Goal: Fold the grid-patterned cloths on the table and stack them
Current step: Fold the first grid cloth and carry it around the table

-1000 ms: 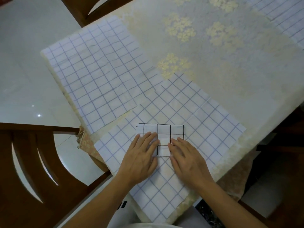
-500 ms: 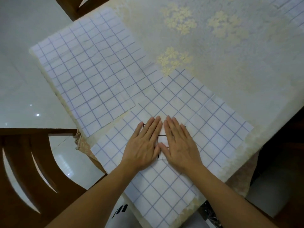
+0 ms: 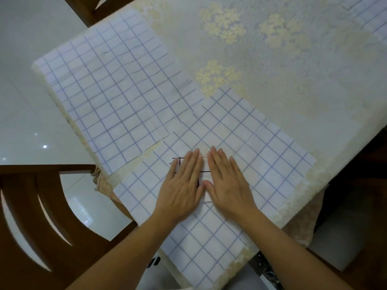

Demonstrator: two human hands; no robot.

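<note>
I can't read any text, label, brand, no. or sign in this view. The grid-patterned cloths (image 3: 117, 97) carry ruled lines only. A few black marks (image 3: 154, 262) sit low in frame, approx. below the table edge, too small to make out.

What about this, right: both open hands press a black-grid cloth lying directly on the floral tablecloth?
No. The head view shows the black-grid cloth lying on a blue-grid cloth, not the tablecloth. Left hand and right hand do press it.

Small folded black-grid cloth (image 3: 205, 165) flat on blue-grid cloth (image 3: 261, 160), second blue-grid cloth (image 3: 117, 97) alongside.
</note>
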